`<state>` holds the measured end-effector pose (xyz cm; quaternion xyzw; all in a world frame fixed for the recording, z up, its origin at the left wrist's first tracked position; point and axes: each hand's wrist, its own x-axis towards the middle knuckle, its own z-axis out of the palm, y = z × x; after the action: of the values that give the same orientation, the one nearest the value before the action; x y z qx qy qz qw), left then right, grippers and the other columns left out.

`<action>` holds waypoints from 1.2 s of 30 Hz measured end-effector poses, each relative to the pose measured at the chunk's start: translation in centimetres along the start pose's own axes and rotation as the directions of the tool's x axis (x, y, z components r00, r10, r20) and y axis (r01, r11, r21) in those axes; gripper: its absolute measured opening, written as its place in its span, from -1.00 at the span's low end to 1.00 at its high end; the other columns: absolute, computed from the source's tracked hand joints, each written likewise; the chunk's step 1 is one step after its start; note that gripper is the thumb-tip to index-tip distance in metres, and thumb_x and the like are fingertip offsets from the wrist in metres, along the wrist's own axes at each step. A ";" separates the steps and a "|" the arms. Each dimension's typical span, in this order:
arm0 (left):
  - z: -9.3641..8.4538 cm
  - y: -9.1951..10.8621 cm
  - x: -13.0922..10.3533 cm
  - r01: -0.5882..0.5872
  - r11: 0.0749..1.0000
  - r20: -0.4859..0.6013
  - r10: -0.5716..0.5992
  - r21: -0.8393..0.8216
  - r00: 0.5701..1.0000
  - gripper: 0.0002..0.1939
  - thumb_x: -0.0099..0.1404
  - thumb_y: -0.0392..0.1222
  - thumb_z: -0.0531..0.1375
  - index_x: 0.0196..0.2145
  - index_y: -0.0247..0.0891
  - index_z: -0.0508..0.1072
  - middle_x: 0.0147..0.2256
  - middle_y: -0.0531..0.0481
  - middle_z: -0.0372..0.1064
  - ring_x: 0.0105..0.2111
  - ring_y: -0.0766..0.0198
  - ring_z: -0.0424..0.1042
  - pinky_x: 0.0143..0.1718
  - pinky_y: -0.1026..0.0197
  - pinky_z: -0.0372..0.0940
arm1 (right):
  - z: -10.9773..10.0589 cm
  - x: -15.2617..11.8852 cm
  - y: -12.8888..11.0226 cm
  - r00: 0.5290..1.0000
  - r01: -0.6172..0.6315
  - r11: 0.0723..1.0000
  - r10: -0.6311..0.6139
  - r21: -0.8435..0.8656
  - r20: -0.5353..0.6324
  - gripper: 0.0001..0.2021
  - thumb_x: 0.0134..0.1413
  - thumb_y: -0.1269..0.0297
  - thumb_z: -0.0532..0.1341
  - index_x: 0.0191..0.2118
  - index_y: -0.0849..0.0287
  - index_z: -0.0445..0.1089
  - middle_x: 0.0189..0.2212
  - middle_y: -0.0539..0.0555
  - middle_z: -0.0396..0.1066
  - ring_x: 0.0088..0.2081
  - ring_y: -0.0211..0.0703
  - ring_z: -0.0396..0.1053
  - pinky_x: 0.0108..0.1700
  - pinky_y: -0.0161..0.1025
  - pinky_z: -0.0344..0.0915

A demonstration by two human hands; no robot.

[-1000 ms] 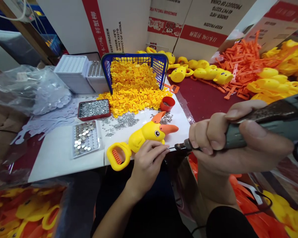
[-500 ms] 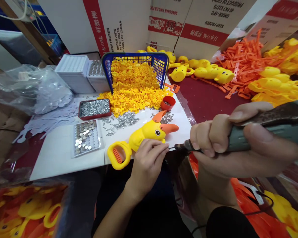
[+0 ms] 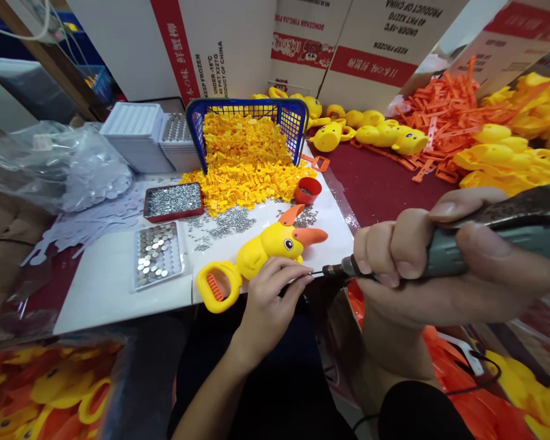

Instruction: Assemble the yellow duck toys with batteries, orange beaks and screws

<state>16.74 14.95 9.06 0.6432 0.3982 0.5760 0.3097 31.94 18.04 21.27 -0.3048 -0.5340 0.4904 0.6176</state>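
In my right hand (image 3: 435,250) is a green power screwdriver (image 3: 513,235), its thin bit pointing left. My left hand (image 3: 272,293) has thumb and fingertips pinched together at the tip of that bit; whatever small piece lies between them is too small to make out. Just beyond my left hand, a yellow duck toy (image 3: 275,241) with an orange beak and a looped handle lies on its side on the white board (image 3: 105,293). A red cup (image 3: 308,190) with small metal parts stands behind the duck.
A blue basket (image 3: 192,116) spills small yellow pieces (image 3: 252,183). Left of it are a red tray of screws (image 3: 174,201), a tray of silver discs (image 3: 158,253) and stacked white trays (image 3: 132,134). Orange parts (image 3: 453,110) and yellow duck bodies (image 3: 410,140) lie at the right.
The fingertips of my left hand have parted slightly from the knuckles down, still meeting at the bit. My right hand with the screwdriver has shifted slightly right. The view has moved a little.
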 end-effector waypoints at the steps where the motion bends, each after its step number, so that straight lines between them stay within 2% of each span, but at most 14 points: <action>1: 0.0 -0.1 0.0 0.020 0.999 0.004 -0.020 -0.027 1.000 -0.92 0.36 -0.34 0.27 -0.26 -0.23 0.57 -0.32 -0.03 0.53 -0.30 0.27 0.53 -0.21 0.25 0.46 | 0.1 0.0 0.1 1.000 0.006 1.000 -0.006 0.003 -0.001 -0.89 0.05 0.30 0.35 -0.37 0.06 0.38 -0.74 -0.12 0.26 -0.75 -0.25 0.20 -0.63 -0.22 0.19; 5: -0.1 -0.4 0.2 0.105 0.981 0.058 -0.096 -0.161 0.994 -0.92 0.34 -0.34 0.28 -0.29 -0.23 0.59 -0.32 -0.03 0.55 -0.30 0.26 0.55 -0.21 0.26 0.46 | 0.5 0.1 0.6 0.996 0.085 0.994 -0.084 0.068 -0.009 -0.93 0.06 0.27 0.27 -0.35 0.07 0.35 -0.75 -0.13 0.21 -0.79 -0.27 0.13 -0.66 -0.26 0.10; 8: -0.1 -0.8 0.5 0.166 0.952 0.114 -0.141 -0.255 0.983 -0.91 0.34 -0.34 0.28 -0.29 -0.24 0.61 -0.32 -0.04 0.58 -0.27 0.24 0.57 -0.19 0.25 0.47 | 0.7 0.3 1.2 0.997 0.082 0.994 -0.080 0.067 -0.020 -0.95 0.07 0.27 0.24 -0.36 0.07 0.34 -0.75 -0.14 0.20 -0.80 -0.29 0.10 -0.68 -0.27 0.10; 12: -0.4 -1.0 0.7 0.213 0.938 0.184 -0.167 -0.273 0.969 -0.89 0.34 -0.32 0.29 -0.27 -0.24 0.65 -0.30 -0.06 0.60 -0.26 0.21 0.58 -0.19 0.24 0.48 | 1.2 0.5 1.9 0.987 0.152 0.982 -0.145 0.108 -0.063 -0.95 0.05 0.27 0.21 -0.39 0.09 0.36 -0.79 -0.18 0.14 -0.83 -0.33 0.02 -0.73 -0.31 0.06; 15: -1.4 -0.7 0.6 0.105 0.982 0.141 -0.082 -0.158 0.987 -0.84 0.33 -0.33 0.30 -0.15 -0.22 0.66 -0.29 -0.07 0.62 -0.29 0.23 0.58 -0.23 0.25 0.47 | 1.4 0.7 2.3 0.981 0.190 0.975 -0.184 0.116 -0.062 -0.95 0.05 0.30 0.20 -0.40 0.12 0.38 -0.80 -0.18 0.15 -0.83 -0.35 -0.01 -0.74 -0.33 0.09; 18: -2.4 0.1 1.1 -0.029 0.999 -0.043 0.028 -0.022 0.999 -0.78 0.30 -0.37 0.33 -0.13 -0.16 0.65 -0.29 0.00 0.64 -0.32 0.27 0.58 -0.23 0.24 0.48 | 1.4 1.1 2.8 0.969 0.237 0.966 -0.227 0.102 -0.099 -0.96 0.03 0.33 0.21 -0.41 0.13 0.40 -0.80 -0.17 0.14 -0.84 -0.37 -0.04 -0.76 -0.34 0.07; 21: -2.0 0.3 3.0 -0.029 0.998 -0.323 0.048 0.064 0.945 -0.81 0.27 -0.37 0.36 -0.20 -0.13 0.65 -0.30 0.07 0.65 -0.31 0.28 0.60 -0.19 0.22 0.49 | 1.7 2.2 3.6 0.947 0.261 0.964 -0.244 0.059 -0.209 -0.96 -0.04 0.31 0.24 -0.45 0.10 0.39 -0.82 -0.18 0.11 -0.85 -0.37 -0.08 -0.81 -0.34 0.00; 22: -1.5 0.1 3.9 -0.019 0.996 -0.374 0.053 0.093 0.926 -0.83 0.28 -0.36 0.35 -0.21 -0.13 0.65 -0.28 0.07 0.65 -0.28 0.27 0.62 -0.16 0.20 0.50 | 1.9 2.7 4.0 0.935 0.269 0.962 -0.247 0.051 -0.255 -0.96 -0.06 0.30 0.25 -0.46 0.09 0.38 -0.82 -0.19 0.09 -0.84 -0.37 -0.08 -0.81 -0.34 -0.03; 23: -0.8 -0.3 4.7 -0.027 0.992 -0.389 0.073 0.123 0.918 -0.85 0.29 -0.35 0.34 -0.22 -0.15 0.65 -0.27 0.06 0.66 -0.26 0.25 0.62 -0.14 0.19 0.50 | 2.1 3.1 4.5 0.923 0.274 0.961 -0.250 0.045 -0.293 -0.95 -0.07 0.28 0.26 -0.45 0.08 0.37 -0.82 -0.21 0.07 -0.84 -0.36 -0.08 -0.81 -0.34 -0.06; 25: 0.6 -1.4 6.1 -0.038 0.977 -0.344 0.111 0.212 0.932 -0.88 0.31 -0.35 0.32 -0.24 -0.18 0.65 -0.25 0.03 0.66 -0.25 0.22 0.63 -0.14 0.18 0.48 | 2.5 4.0 5.5 0.910 0.283 0.959 -0.256 0.035 -0.327 -0.90 -0.09 0.25 0.31 -0.44 0.06 0.36 -0.82 -0.23 0.04 -0.84 -0.37 -0.08 -0.80 -0.33 -0.09; 28: 2.1 -3.4 6.7 0.004 0.924 -0.280 0.111 0.381 0.954 -0.86 0.31 -0.40 0.30 -0.27 -0.21 0.64 -0.31 0.00 0.66 -0.33 0.21 0.63 -0.30 0.22 0.43 | 2.7 4.8 6.6 0.909 0.277 0.961 -0.253 0.027 -0.332 -0.90 -0.08 0.27 0.31 -0.43 0.06 0.36 -0.80 -0.23 0.06 -0.83 -0.38 -0.07 -0.78 -0.34 -0.09; 32: 2.6 -4.9 5.8 0.029 0.829 -0.223 0.116 0.558 0.968 -0.85 0.32 -0.37 0.28 -0.34 -0.18 0.63 -0.39 0.02 0.64 -0.51 0.27 0.53 -0.50 0.25 0.27 | 2.4 5.0 7.3 0.922 0.234 0.972 -0.220 0.006 -0.318 -0.90 -0.08 0.28 0.29 -0.44 0.07 0.34 -0.80 -0.22 0.08 -0.82 -0.39 -0.08 -0.77 -0.34 -0.09; 36: 2.4 -4.8 5.5 0.022 0.797 -0.211 0.133 0.604 0.969 -0.84 0.35 -0.32 0.26 -0.34 -0.15 0.63 -0.43 0.06 0.62 -0.56 0.29 0.48 -0.55 0.24 0.19 | 2.2 4.9 7.4 0.923 0.236 0.972 -0.230 -0.016 -0.308 -0.85 -0.06 0.24 0.33 -0.42 0.07 0.32 -0.80 -0.23 0.06 -0.82 -0.38 -0.06 -0.76 -0.34 -0.06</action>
<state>18.50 22.22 7.30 0.6443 0.5760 0.5025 0.0214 27.50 24.73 16.92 -0.3052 -0.4584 0.3658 0.7503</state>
